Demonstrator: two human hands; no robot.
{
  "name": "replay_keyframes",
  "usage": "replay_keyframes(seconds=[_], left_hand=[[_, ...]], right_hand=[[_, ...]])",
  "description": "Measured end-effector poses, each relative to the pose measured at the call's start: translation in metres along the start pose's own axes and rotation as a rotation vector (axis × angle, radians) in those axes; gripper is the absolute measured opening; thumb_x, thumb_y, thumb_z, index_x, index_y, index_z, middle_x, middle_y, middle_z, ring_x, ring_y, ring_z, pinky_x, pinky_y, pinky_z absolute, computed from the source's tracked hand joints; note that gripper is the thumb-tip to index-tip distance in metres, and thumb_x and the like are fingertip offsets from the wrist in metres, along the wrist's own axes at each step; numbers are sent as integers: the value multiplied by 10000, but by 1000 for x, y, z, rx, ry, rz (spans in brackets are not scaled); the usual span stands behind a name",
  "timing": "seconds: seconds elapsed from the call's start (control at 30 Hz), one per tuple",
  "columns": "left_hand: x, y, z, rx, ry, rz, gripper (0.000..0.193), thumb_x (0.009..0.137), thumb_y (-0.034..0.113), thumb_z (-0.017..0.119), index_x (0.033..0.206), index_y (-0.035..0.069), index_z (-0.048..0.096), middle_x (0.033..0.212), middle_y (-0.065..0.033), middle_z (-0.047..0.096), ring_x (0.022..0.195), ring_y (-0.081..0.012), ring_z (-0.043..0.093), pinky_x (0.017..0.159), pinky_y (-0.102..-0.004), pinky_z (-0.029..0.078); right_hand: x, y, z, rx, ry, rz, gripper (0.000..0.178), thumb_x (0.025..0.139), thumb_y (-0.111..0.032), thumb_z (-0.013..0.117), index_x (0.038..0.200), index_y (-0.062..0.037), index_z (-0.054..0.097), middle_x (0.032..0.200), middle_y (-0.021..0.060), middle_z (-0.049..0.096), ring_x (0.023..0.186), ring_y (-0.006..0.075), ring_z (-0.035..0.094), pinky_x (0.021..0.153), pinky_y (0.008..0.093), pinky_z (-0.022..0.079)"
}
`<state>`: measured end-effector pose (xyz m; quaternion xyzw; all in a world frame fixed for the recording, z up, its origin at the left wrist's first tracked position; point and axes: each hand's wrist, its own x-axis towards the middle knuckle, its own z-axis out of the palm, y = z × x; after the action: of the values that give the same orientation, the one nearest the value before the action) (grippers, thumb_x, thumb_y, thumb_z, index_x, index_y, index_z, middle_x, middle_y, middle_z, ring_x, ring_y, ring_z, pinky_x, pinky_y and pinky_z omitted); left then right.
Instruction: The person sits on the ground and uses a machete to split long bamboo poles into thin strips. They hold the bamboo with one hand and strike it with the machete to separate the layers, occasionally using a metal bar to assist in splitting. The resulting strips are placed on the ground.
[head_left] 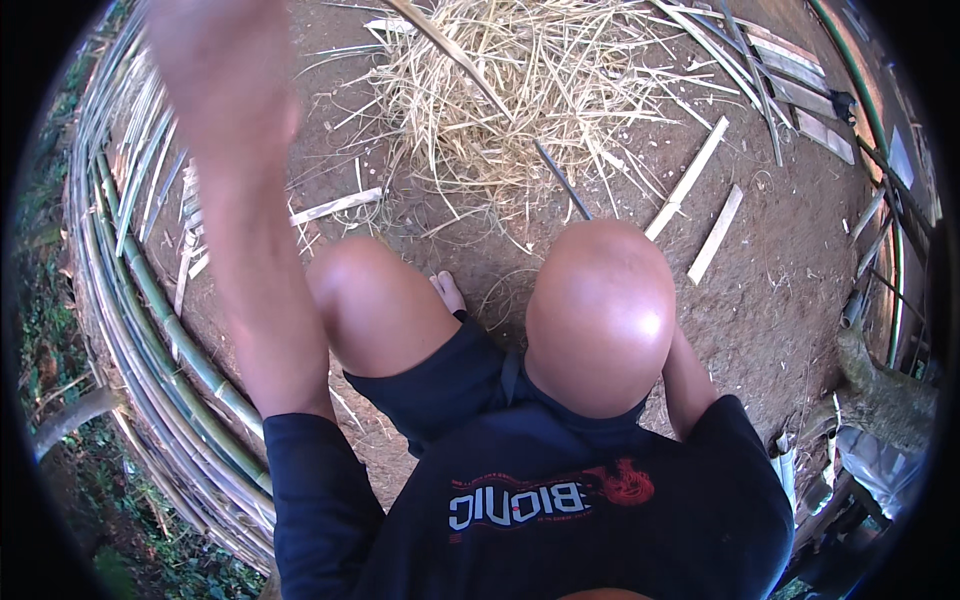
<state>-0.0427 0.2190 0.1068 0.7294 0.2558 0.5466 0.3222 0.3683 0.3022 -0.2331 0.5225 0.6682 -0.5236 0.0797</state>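
My left hand (225, 60) is raised at the top left, smeared by motion and cut off by the upper edge, so its fingers cannot be made out. To its right a tan bamboo strip (455, 58) slants down from the upper edge over a heap of pale shavings (520, 95). A narrow dark blade-like piece (562, 178) pokes out from behind my raised right knee, its tip close to the strip's lower end. My right forearm (687, 385) passes behind that knee, which hides my right hand and whatever it holds.
Long bamboo poles (170, 330) lie in a curved stack on the left. Split pieces (715, 235) rest on the dirt floor beyond my right knee, and flat slats (790, 75) lie at the far right. A thick log (885, 395) stands at the right edge.
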Motion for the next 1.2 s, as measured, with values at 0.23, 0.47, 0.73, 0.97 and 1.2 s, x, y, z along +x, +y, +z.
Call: replay_keyframes(seconds=[0.23,0.47,0.73,0.97,1.2], left_hand=[[-26,-30,53,371,888,-149,397,1033,257,388,1285,-48,425,1064,-175,603,742,-107,523,623,-260,465],[-25,-14,79,531,733,-106,344,1016,260,429,1217,-17,463,1060,-184,549,742,-124,523,644,-288,515],[-34,-15,123,659,940,-106,411,937,354,559,1161,27,455,950,-144,519,674,-115,541,499,-222,532],[-54,-20,150,724,1034,-79,481,879,429,609,1118,61,412,888,-93,481,715,-116,504,458,-194,500],[-55,-22,166,714,1015,-94,438,880,407,610,1093,89,397,884,-64,458,671,-100,444,465,-182,473]], right_hand=[[-18,-88,-42,25,101,-242,323,865,-321,655,995,-30,599,723,49,565,622,130,524,581,329,463],[-4,-184,-31,205,-105,-534,197,860,-239,689,860,-77,578,582,-36,429,519,78,428,470,279,370],[-12,-233,-33,-12,-305,-878,228,885,-238,664,776,-76,547,536,-20,409,477,89,411,451,305,357],[-9,-205,-31,-84,-292,-700,155,867,-160,637,784,-49,569,507,33,471,444,137,492,472,346,396],[27,-196,-29,-178,-254,-729,36,789,-78,603,813,-52,612,554,95,574,469,240,589,478,407,473]])
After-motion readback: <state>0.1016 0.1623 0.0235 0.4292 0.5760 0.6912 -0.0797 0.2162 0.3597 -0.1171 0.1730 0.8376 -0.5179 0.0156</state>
